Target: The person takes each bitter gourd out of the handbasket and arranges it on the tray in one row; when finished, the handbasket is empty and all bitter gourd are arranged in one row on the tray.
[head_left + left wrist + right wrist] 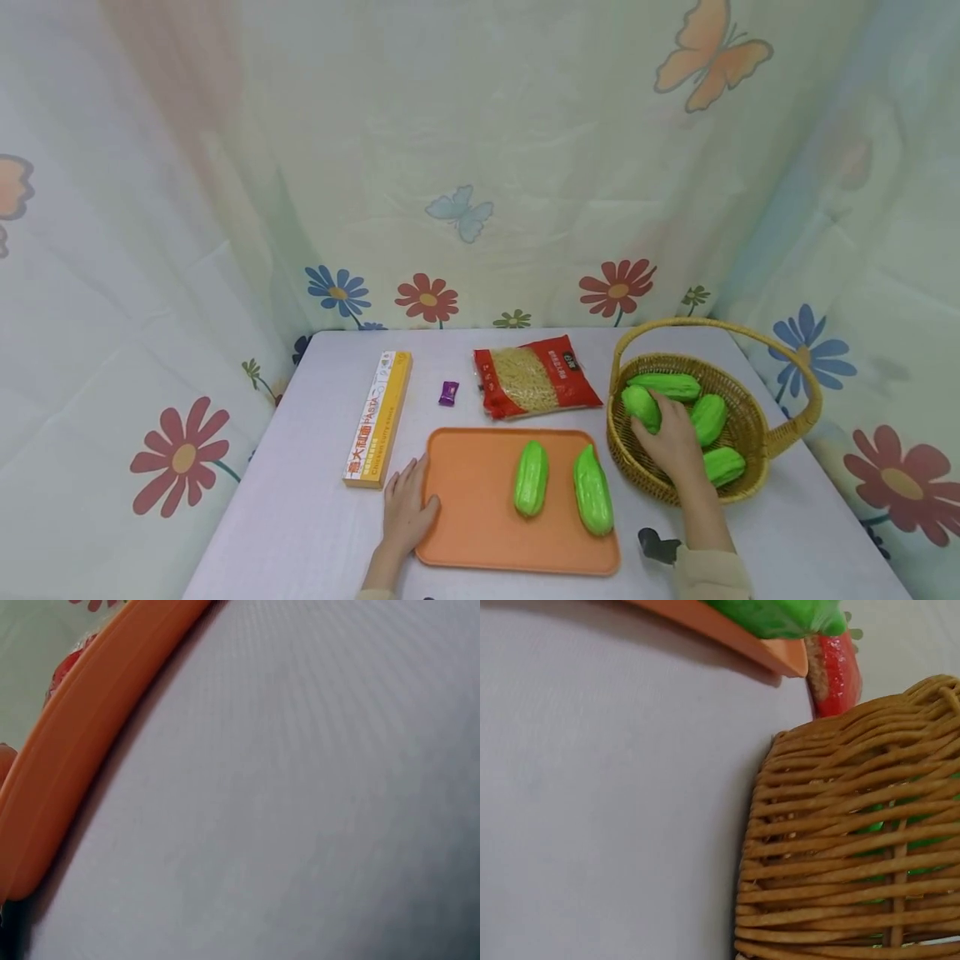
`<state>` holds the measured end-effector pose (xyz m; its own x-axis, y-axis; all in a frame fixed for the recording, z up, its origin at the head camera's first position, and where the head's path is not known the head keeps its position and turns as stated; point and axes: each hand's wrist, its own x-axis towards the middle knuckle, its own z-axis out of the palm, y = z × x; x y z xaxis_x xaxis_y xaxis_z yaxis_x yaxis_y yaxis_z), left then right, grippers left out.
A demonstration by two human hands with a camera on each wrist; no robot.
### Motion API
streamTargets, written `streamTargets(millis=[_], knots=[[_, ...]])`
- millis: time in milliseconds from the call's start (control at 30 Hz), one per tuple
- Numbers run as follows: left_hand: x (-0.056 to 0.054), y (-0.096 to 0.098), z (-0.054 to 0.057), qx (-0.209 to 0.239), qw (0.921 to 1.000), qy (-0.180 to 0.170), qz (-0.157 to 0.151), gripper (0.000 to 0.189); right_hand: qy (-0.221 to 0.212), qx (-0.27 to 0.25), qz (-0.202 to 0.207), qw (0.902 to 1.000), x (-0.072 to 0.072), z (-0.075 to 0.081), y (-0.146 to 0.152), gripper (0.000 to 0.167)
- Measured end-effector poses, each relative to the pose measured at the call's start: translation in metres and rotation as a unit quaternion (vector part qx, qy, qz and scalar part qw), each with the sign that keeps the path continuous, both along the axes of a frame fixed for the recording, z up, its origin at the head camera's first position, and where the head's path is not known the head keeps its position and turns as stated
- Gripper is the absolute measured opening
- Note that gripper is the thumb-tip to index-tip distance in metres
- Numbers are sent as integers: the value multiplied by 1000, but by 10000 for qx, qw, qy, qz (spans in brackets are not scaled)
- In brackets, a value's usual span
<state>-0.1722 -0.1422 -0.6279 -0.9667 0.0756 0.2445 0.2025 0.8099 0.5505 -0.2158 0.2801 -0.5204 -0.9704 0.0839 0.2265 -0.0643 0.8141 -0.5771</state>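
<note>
A green gourd [642, 407] lies in the wicker basket [750, 417] at the table's right, and the right hand [672, 442] reaches in, fingers curled over it beside three more. The left hand [406, 508] lies flat, fingers straight, touching the orange tray [472, 500], where two gourds [532, 477] lie.

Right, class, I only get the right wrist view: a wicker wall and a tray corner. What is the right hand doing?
Observer: The right hand reaches into the wicker basket, fingers on a green gourd.
Operator: How many gourds are in there?
Observer: Four, and two more lie on the orange tray.
Operator: And the left hand?
Observer: The left hand rests flat against the tray's left edge.
</note>
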Motion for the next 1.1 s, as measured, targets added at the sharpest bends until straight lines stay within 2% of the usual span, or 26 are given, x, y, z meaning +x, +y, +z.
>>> streamTargets(millis=[333,567,767,900,1100], knots=[[2,1,2,49,10000,-50,-32,67,130,-583,-806,9950,9,17,-13,67],[2,0,3,40,10000,-28,-45,67,342,-760,-960,9919,12,26,-23,66],[2,0,2,25,10000,59,-36,66,68,-881,-1254,9882,16,37,-30,69],[2,1,3,13,10000,-5,-30,66,-26,-893,-1330,9871,17,42,-33,69],[2,1,5,48,10000,-36,-24,67,358,-886,-1213,9880,19,46,-40,64]])
